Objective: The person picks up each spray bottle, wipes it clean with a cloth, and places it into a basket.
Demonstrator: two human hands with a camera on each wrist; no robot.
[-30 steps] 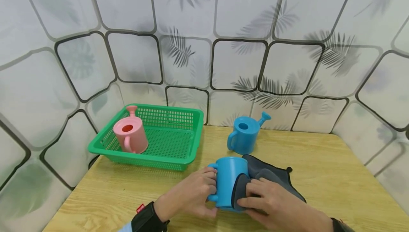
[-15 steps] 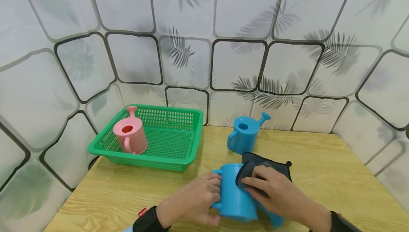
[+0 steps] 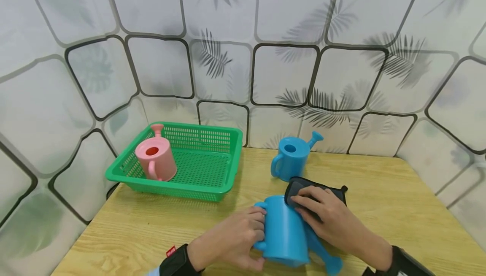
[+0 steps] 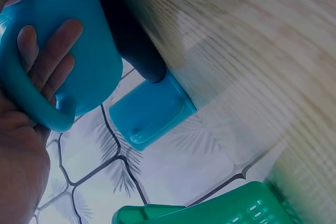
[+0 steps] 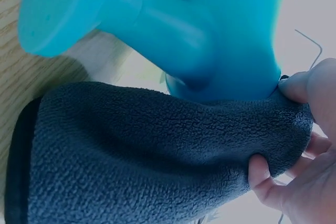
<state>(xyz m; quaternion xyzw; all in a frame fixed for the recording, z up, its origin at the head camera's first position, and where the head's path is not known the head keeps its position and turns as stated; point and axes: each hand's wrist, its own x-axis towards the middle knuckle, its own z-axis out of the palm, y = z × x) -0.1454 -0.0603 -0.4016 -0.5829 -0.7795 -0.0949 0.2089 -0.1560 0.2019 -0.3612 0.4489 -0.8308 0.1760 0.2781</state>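
Observation:
A blue toy watering can (image 3: pixel 284 234) lies tilted near the table's front edge, spout (image 3: pixel 326 259) toward me. My left hand (image 3: pixel 231 242) grips its handle (image 4: pixel 31 103), fingers (image 4: pixel 50 51) curled through the loop. My right hand (image 3: pixel 326 217) presses a dark grey cloth (image 3: pixel 303 189) against the can's upper end, fingers bunching the cloth (image 5: pixel 157 156). In the right wrist view the spout (image 5: pixel 105 14) sticks out above the cloth. A second blue watering can (image 3: pixel 292 155) stands upright just behind.
A green mesh basket (image 3: pixel 212 183) sits at the back left of the wooden table (image 3: pixel 379 191) and holds a pink watering can (image 3: pixel 156 158). Patterned panels wall in the table on three sides. Bare wood lies to the right of the cloth.
The held can has tipped over with its spout swinging toward me. My right hand moved the cloth from the can's side up to its far end.

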